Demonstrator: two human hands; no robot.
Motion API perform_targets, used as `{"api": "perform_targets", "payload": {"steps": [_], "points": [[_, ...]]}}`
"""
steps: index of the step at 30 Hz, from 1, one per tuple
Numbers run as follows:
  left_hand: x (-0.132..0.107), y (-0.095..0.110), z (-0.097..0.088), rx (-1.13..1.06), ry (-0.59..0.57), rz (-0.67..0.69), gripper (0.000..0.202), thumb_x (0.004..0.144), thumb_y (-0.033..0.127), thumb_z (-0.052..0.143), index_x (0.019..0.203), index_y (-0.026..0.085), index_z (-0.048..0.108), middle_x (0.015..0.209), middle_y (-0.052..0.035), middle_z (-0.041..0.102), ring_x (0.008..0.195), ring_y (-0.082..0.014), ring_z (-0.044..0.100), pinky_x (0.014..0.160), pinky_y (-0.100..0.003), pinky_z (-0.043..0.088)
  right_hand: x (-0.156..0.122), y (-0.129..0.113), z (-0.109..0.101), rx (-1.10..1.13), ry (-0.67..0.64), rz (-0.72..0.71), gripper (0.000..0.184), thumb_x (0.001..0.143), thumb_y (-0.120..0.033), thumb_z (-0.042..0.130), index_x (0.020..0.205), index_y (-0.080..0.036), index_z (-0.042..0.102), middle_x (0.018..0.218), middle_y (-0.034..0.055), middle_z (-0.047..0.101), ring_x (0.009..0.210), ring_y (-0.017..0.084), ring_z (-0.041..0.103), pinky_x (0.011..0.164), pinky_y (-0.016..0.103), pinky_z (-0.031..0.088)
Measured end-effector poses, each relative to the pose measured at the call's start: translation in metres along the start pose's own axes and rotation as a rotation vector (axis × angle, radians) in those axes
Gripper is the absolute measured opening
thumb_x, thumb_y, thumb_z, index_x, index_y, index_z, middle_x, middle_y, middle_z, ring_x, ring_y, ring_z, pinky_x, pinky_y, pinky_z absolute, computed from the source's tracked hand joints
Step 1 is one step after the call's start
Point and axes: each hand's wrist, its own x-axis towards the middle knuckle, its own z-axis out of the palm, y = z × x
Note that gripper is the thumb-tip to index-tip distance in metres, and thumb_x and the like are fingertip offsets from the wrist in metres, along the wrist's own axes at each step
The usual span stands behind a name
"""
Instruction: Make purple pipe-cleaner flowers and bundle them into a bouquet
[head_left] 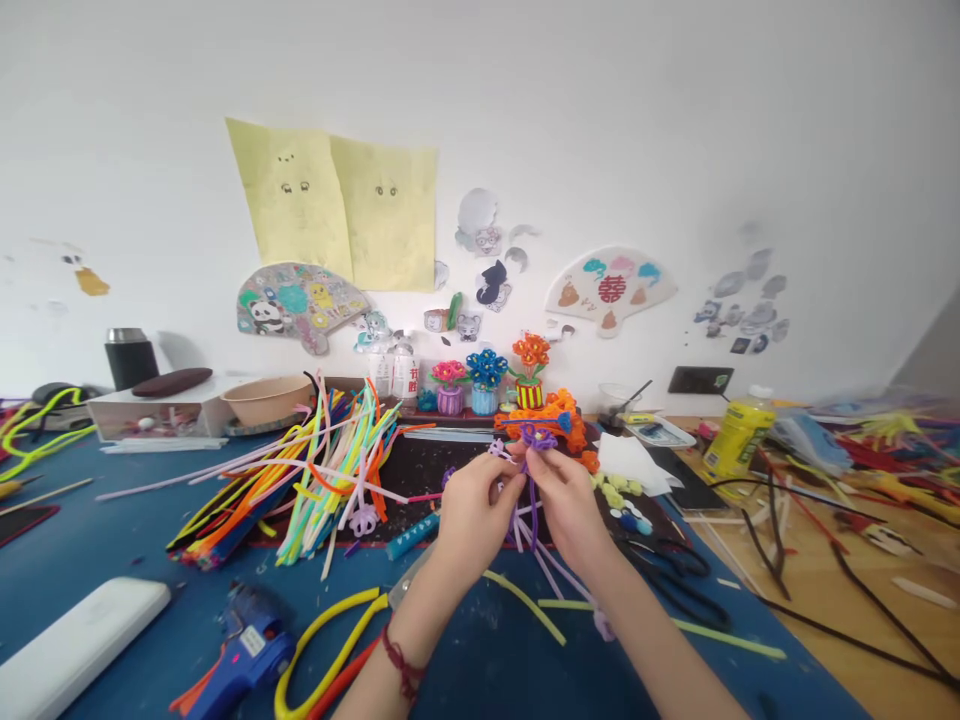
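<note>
Both my hands are raised over the middle of the blue table mat (112, 530), pinching a purple pipe-cleaner flower (537, 436). My left hand (472, 515) grips the twisted stems just below the petals. My right hand (568, 505) pinches the flower head from the right. Loose purple and lilac stems (536, 545) hang down between my wrists. A red string bracelet sits on my left wrist. An orange pipe-cleaner piece (559, 412) lies just behind the flower.
A big pile of coloured pipe cleaners (300, 475) lies left of my hands. A blue glue gun (244, 650) and a yellow bent stem (330, 635) lie near left. Black scissors (675, 570) lie right. Small flower pots (487, 385) stand by the wall, a yellow bottle (739, 435) at right.
</note>
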Motion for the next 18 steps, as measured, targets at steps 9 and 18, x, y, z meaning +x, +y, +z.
{"api": "perform_targets", "payload": {"steps": [9,18], "points": [[0.0016,0.0003,-0.0032,0.033,-0.03,-0.026,0.015,0.081,0.017,0.057,0.096,0.019,0.061,0.08,0.0015,0.061,0.059,-0.0105,0.049,0.06,-0.023,0.036,0.0027,-0.0081,-0.0086,-0.393,-0.131,-0.362,0.011,0.083,-0.024,0.063,0.086,-0.024,0.074,0.091,0.0026,0.065,0.087,0.019,0.059,0.081,0.03,0.046],[0.0007,-0.0008,0.0,0.199,-0.016,0.052,0.006,0.083,0.017,0.057,0.08,0.019,0.062,0.077,0.0017,0.056,0.063,-0.011,0.05,0.059,-0.022,0.034,0.0005,-0.0075,-0.0065,-0.379,-0.146,-0.372,0.009,0.079,-0.019,0.066,0.08,-0.025,0.073,0.087,0.0009,0.058,0.084,0.018,0.055,0.076,0.027,0.043]]}}
